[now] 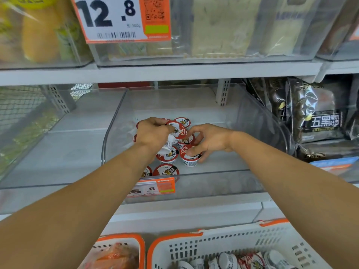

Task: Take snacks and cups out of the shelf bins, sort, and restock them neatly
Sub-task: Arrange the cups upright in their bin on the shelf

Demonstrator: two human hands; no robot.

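Inside the clear shelf bin (252,121) on the middle shelf, small red-lidded cups (167,155) stand upright in a tight cluster toward the left front, lids up so the labels face the shopper. The left hand (153,134) grips a tilted cup (175,133) by its rim and lid, its white base angled down toward the person, probably held off the floor of the bin so it can be turned upright before it is set among the others. The right hand (207,141) has its fingers curled round another cup (190,157) at the right edge of the cluster, thumb on the lid, seemingly nudging it against its neighbours to square the row. More of the same cups lie loose in the white basket (242,243) with orange trim below, a supply close at hand. Whether the right-hand cup rests fully on the bin floor is hard to tell from here
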